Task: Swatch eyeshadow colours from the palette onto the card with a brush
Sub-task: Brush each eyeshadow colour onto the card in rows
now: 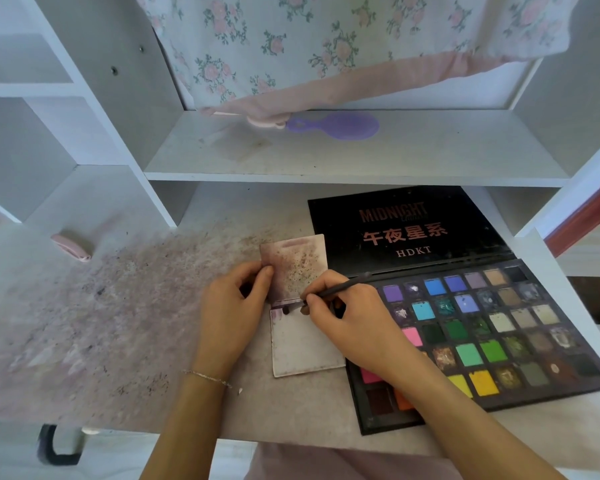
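- A pink object (71, 247) lies at the far left of the stained desk (118, 323), well apart from the rest.
- The left hand (232, 306) pinches the left edge of the upper card (298, 268), thumb on top.
- The lower card (302, 344) lies flat just below it, with dark swatches along its top edge (two or three blobs).
- The right hand (340, 320) grips the brush (340, 288) like a pen, tip touching the lower card's top.
- The open palette (492, 327) lies just right of the cards, under the right forearm.
- A purple hairbrush (336, 125) rests on the shelf above.
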The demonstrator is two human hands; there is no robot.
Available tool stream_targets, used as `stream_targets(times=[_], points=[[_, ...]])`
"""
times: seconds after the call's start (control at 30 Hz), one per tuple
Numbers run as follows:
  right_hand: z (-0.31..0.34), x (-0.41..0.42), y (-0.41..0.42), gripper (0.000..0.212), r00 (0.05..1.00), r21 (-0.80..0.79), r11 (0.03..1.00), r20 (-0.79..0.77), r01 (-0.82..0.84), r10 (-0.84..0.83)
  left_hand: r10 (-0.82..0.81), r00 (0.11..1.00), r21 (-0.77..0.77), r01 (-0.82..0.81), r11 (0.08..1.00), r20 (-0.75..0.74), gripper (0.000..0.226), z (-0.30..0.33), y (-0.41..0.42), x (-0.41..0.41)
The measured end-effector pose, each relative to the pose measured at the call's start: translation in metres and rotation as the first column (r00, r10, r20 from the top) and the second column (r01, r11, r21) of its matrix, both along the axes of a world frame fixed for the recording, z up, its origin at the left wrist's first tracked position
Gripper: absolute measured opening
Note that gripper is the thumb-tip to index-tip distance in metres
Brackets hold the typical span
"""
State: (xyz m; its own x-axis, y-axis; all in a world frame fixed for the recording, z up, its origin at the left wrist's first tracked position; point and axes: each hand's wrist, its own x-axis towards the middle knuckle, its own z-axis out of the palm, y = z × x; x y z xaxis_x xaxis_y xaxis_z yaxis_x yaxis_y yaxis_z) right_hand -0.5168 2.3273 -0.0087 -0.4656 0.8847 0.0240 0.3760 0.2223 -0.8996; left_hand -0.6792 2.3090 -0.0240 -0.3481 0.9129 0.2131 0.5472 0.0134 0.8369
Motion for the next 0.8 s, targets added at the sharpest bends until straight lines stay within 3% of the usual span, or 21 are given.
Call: stream_targets(times=[0.8], points=[[-0.0025, 0.0005, 0.0011, 0.014, 0.999, 0.041, 0.999, -0.043, 0.014, -0.012, -0.004, 1.0, 0.01, 0.004, 1.0, -0.004, 0.012, 0.0014, -0.001, 0.0001]])
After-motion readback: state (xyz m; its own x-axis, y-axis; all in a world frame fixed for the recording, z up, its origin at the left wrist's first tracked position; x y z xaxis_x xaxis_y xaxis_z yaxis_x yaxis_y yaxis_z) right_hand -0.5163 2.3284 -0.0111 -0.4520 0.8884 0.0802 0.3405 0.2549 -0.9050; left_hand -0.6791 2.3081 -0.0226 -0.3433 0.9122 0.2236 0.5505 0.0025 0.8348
